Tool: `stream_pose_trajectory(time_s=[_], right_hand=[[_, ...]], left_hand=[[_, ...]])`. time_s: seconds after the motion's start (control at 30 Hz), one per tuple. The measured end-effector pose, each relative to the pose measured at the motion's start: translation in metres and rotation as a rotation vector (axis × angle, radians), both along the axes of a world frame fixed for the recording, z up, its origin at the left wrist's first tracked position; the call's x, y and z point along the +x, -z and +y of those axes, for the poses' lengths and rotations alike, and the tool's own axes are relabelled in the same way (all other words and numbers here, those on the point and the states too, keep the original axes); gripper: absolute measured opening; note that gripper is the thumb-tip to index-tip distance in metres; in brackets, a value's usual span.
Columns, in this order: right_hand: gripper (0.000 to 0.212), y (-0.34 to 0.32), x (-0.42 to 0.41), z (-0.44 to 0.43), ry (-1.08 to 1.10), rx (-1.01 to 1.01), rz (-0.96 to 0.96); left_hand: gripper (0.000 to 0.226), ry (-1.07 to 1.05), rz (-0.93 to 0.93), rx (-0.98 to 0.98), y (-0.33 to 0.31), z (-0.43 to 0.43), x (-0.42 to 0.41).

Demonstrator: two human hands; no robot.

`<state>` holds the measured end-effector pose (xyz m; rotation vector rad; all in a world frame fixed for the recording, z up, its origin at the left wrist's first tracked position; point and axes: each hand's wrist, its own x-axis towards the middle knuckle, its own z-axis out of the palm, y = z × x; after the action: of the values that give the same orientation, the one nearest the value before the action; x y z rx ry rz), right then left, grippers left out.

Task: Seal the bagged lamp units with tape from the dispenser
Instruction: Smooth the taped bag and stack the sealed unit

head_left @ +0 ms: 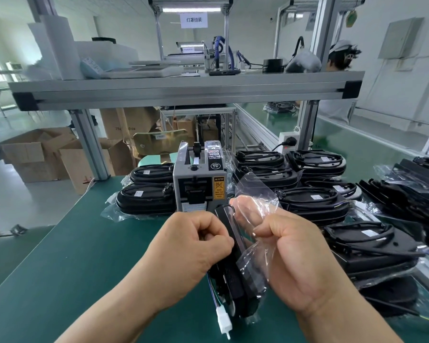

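Standing on edge, the black oval lamp unit [234, 279] is pinched by the left hand [193, 234]; the right hand [293, 246] grips its crinkled clear plastic bag [256, 195].

Factory assy line, packing stn. Bench w/ green mat [84, 243] sits under an aluminium-extrusion frame [183, 91] carrying a shelf, and the same framing runs back along the line. Auto tape dispenser [199, 184] w/ caution label stands mid-bench, w/ stacks of identical bagged lamp units [312, 169] on both sides. Opened cardboard cartons [35, 154] stand on the glossy floor at left. Printed Chinese sign [193, 20] hangs below a strip light [191, 9] at the next stn. A worker in a white cap [342, 55] is at a far bench. Power socket [288, 139] is fixed by a frame post.
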<state>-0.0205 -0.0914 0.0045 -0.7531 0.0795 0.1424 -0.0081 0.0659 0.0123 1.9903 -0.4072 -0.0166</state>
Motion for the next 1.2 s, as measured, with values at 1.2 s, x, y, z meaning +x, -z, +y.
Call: stream_pose_trajectory(time_s=[1.2], right_hand=[[0.047,0.010,-0.004,-0.018,-0.124,-0.193,-0.153]], left_hand=[[0.059,-0.036,0.117,-0.095,0.034,0.001,0.013]])
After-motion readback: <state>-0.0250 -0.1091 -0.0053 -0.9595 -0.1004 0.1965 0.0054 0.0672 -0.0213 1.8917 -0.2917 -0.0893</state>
